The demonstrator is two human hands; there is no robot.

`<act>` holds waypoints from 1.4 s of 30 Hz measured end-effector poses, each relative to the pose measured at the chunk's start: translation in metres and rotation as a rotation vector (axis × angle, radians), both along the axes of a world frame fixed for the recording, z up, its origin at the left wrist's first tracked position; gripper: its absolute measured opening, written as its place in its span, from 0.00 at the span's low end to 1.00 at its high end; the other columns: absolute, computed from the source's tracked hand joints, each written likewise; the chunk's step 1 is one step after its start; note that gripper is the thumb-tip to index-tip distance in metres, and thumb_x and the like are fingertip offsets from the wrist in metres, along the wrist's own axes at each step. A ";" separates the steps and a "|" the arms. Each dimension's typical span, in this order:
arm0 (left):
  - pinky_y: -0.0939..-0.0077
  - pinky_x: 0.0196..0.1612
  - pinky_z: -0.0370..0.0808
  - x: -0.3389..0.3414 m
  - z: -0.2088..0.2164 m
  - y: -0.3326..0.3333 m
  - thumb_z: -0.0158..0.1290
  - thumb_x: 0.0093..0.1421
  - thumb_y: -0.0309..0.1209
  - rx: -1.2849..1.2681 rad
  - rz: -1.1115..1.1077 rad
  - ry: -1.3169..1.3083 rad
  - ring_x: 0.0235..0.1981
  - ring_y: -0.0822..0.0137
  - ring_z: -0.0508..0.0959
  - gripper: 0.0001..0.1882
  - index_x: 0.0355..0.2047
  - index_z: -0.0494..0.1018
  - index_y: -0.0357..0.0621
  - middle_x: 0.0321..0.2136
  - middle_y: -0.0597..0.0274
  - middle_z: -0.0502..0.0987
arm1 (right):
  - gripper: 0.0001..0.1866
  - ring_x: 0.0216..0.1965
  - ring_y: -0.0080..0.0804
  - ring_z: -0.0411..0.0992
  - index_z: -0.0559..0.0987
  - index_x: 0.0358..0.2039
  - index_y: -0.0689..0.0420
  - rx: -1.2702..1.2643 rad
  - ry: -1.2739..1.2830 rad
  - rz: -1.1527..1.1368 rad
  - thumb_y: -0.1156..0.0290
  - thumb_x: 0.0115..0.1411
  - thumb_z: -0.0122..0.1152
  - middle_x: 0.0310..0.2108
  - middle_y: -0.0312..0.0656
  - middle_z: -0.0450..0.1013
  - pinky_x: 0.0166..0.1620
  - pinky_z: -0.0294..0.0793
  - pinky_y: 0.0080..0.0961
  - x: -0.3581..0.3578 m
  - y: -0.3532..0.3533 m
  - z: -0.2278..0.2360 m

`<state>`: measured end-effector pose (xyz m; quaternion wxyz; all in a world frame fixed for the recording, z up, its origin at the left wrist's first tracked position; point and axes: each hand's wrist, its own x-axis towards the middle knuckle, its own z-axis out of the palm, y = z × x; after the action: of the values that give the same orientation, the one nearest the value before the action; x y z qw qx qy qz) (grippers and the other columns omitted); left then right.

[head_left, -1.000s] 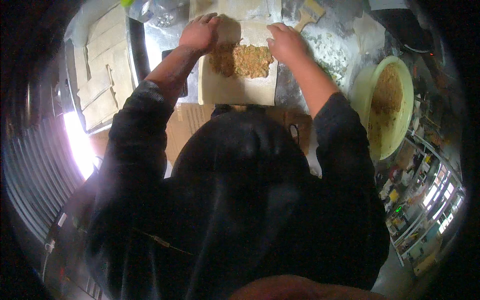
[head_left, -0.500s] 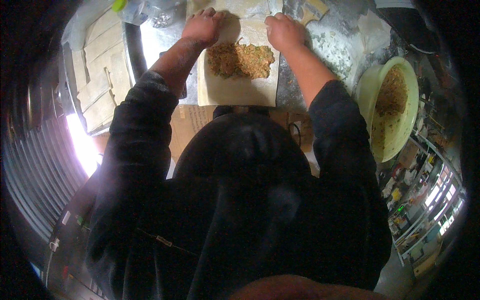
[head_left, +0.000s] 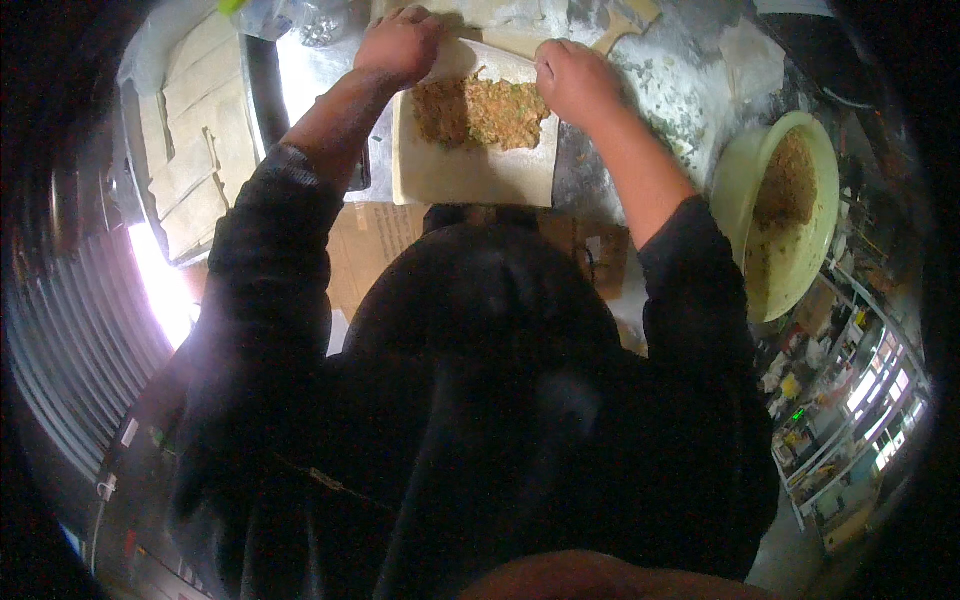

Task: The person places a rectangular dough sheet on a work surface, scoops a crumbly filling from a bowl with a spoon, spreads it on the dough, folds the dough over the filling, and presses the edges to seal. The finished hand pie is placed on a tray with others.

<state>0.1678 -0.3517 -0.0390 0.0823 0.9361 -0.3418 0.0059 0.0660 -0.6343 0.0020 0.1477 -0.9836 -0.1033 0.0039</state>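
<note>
A pale rectangular dough sheet point(head_left: 472, 182) lies across the near side of the floured table, its near edge toward my body. A mound of crumbly brown filling flecked with green point(head_left: 490, 113) rests on its far half. My left hand point(head_left: 400, 48) is closed at the far left corner of the sheet, its fingertips partly hidden. My right hand point(head_left: 580, 82) pinches the far right corner. Between the two hands the sheet's far edge stretches in a line, raised off the layer of dough beyond it.
To the left stands a tray point(head_left: 142, 185) of overlapping cut dough sheets. A light green basin point(head_left: 826, 200) with more filling sits at the right. A wide scraper or brush point(head_left: 628, 22) lies beyond my right hand, beside scattered flour point(head_left: 660, 95) and a crumpled plastic bag point(head_left: 752, 60).
The far edge of the dough sheet has lifted and come toward me between my hands. My right hand has moved slightly nearer, and my left hand has shifted a little left.
</note>
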 end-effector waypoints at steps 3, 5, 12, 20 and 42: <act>0.53 0.54 0.73 -0.036 0.019 0.014 0.53 0.61 0.35 -0.130 0.012 0.094 0.51 0.49 0.75 0.11 0.43 0.78 0.53 0.47 0.58 0.77 | 0.05 0.41 0.52 0.75 0.79 0.35 0.53 0.016 0.005 -0.003 0.70 0.60 0.57 0.36 0.44 0.76 0.43 0.75 0.45 -0.035 0.004 0.007; 0.52 0.52 0.72 -0.073 0.035 0.028 0.56 0.58 0.35 -0.171 -0.017 0.110 0.49 0.50 0.76 0.10 0.40 0.78 0.51 0.45 0.58 0.77 | 0.06 0.41 0.49 0.75 0.81 0.36 0.51 0.052 -0.010 0.076 0.70 0.58 0.58 0.36 0.42 0.76 0.43 0.75 0.44 -0.066 0.008 0.008; 0.51 0.59 0.68 -0.128 0.057 0.021 0.59 0.56 0.39 -0.236 -0.156 0.149 0.55 0.49 0.72 0.22 0.51 0.74 0.49 0.52 0.55 0.73 | 0.08 0.40 0.44 0.75 0.83 0.36 0.48 0.070 -0.042 0.073 0.71 0.56 0.59 0.36 0.37 0.76 0.44 0.74 0.42 -0.103 0.012 -0.006; 0.50 0.74 0.44 -0.133 0.023 -0.019 0.45 0.65 0.60 -0.058 -0.182 0.178 0.74 0.49 0.51 0.45 0.72 0.52 0.43 0.73 0.49 0.51 | 0.11 0.50 0.44 0.72 0.82 0.40 0.52 0.051 0.057 0.122 0.66 0.56 0.62 0.44 0.41 0.75 0.54 0.70 0.41 -0.094 0.020 0.015; 0.49 0.72 0.54 -0.148 0.028 0.030 0.54 0.62 0.52 -0.163 -0.196 0.177 0.71 0.47 0.57 0.41 0.67 0.59 0.40 0.69 0.46 0.58 | 0.35 0.71 0.48 0.53 0.66 0.65 0.56 0.000 0.067 0.158 0.51 0.62 0.59 0.69 0.46 0.57 0.70 0.53 0.44 -0.116 0.043 -0.003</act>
<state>0.0199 -0.3221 -0.0107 0.1880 0.8853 -0.4216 -0.0570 -0.0499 -0.5911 -0.0007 0.1501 -0.9717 -0.1756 0.0485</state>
